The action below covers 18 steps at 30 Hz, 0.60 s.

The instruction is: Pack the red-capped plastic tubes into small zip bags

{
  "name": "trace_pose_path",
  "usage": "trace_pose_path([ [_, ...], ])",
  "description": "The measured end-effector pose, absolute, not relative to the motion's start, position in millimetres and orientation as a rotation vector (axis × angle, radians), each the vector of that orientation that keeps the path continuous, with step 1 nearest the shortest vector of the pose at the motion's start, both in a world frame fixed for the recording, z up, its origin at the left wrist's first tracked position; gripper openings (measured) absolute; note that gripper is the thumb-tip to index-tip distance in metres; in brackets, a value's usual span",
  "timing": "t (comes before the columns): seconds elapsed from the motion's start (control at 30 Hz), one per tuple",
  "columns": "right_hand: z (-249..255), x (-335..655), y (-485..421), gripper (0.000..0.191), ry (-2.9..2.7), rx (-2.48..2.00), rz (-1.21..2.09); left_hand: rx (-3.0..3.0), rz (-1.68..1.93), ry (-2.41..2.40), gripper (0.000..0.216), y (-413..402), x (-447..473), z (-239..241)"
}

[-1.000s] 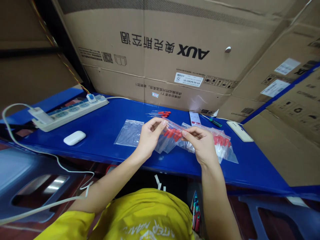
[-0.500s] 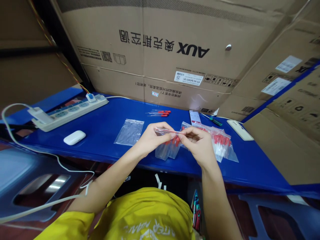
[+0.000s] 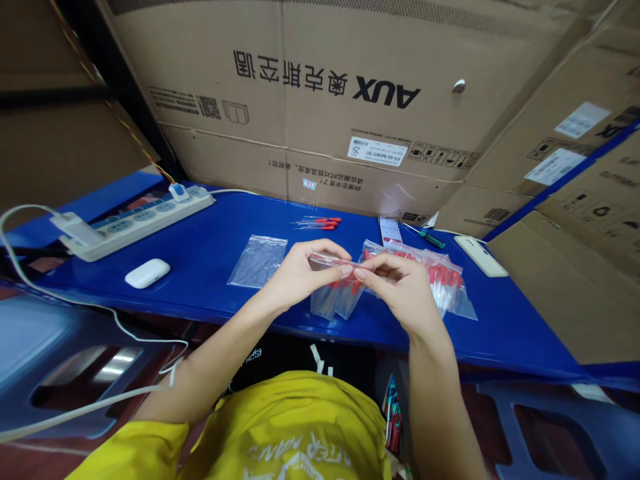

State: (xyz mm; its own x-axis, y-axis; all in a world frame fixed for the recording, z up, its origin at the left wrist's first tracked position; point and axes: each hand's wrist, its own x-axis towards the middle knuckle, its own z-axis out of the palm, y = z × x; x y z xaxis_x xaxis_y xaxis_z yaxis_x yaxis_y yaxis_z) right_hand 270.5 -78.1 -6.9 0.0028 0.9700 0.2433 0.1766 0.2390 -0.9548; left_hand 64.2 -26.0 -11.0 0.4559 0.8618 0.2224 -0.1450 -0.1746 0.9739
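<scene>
My left hand (image 3: 306, 272) and my right hand (image 3: 404, 288) meet over the blue table. Both are closed, thumbs and fingers pinching the top edge of a clear zip bag (image 3: 327, 303). Thin pieces with red handles show inside it, partly hidden by my fingers. Just right of it lie several filled zip bags (image 3: 445, 275), overlapping, with similar red-handled pieces in them. Left of my left hand, a flat clear zip bag (image 3: 257, 261) lies by itself. Behind my hands are a few loose red-handled pieces (image 3: 327, 223) with thin, pale shafts; their exact kind is unclear.
A white power strip (image 3: 137, 223) with a plugged charger and a white earbud case (image 3: 147, 273) sit at left. Toward the right back lie a green-handled screwdriver (image 3: 431, 239) and a white phone (image 3: 480, 256). A large cardboard sheet (image 3: 310, 127) walls off the back.
My hands keep their pinch on the bag's top edge, with the thumb tips shifting slightly along it. The camera view has tilted a little.
</scene>
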Motion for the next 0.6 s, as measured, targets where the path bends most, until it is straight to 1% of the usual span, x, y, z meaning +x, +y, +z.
trace_pose_path([
  [0.17, -4.7, 276.3, -77.8, 0.028, -1.423, -1.155, 0.915, 1.503, 0.983, 0.636, 0.023, -22.5, 58.0, -8.6],
  [0.37, -3.3, 275.9, -80.7, 0.031, -1.473, -1.166, 0.945, 1.748, 1.017, 0.752, 0.021, -24.7, 51.5, -0.7],
  [0.6, -4.9, 274.8, -82.9, 0.023, -1.542, -1.2, 0.89, 1.96, 1.071, 0.803, 0.018, -29.6, 51.1, 3.0],
])
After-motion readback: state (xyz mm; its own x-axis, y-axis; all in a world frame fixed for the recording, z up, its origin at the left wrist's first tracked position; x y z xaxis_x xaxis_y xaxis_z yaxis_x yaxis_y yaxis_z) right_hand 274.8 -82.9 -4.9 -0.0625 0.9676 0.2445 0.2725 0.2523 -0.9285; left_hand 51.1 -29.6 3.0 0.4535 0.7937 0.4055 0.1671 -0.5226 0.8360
